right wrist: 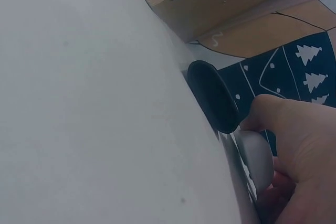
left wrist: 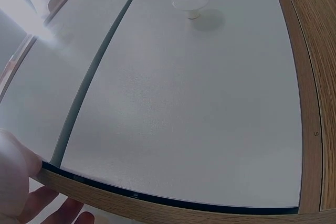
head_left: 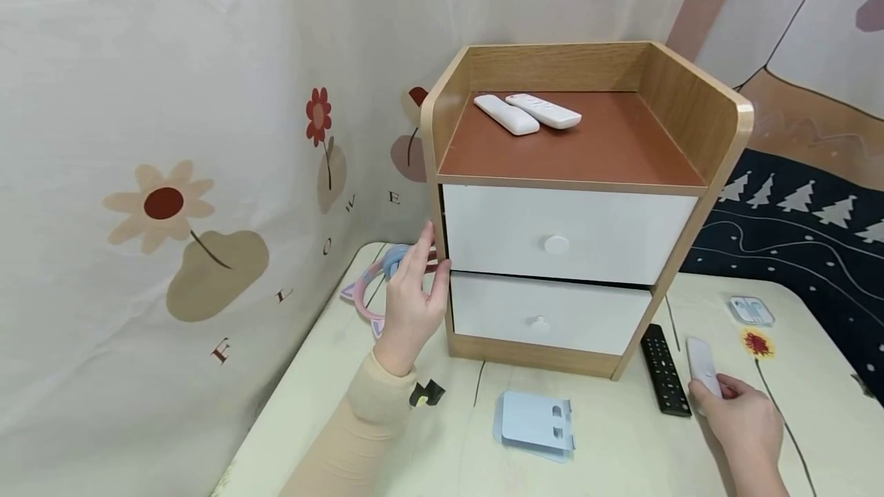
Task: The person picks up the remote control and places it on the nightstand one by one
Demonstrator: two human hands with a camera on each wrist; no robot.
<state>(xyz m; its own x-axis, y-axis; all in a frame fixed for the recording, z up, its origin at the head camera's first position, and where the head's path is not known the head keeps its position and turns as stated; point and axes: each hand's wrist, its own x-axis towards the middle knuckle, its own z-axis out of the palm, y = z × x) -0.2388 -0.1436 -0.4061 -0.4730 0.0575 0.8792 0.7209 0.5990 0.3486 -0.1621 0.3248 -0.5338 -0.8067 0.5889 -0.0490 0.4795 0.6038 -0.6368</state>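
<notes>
A small wooden cabinet (head_left: 539,347) with two white drawers stands on the table. My left hand (head_left: 414,305) rests against its left side with fingers fairly straight, the thumb at the front edge beside the gap between the upper drawer (head_left: 497,228) and the lower drawer (head_left: 497,309). In the left wrist view, the fingertips (left wrist: 65,212) show past the wooden edge. Right of the cabinet, my right hand (head_left: 749,420) pinches the near end of a white remote control (head_left: 701,363) at the tabletop. A black remote control (head_left: 664,370) lies just left of it.
Two white remotes, one on the left (head_left: 507,115) and one on the right (head_left: 545,110), lie on the cabinet's brown top. A pale blue plastic piece (head_left: 535,416) lies in front. Behind my left hand is a pink ring (head_left: 361,294); at right, a small clear case (head_left: 751,311).
</notes>
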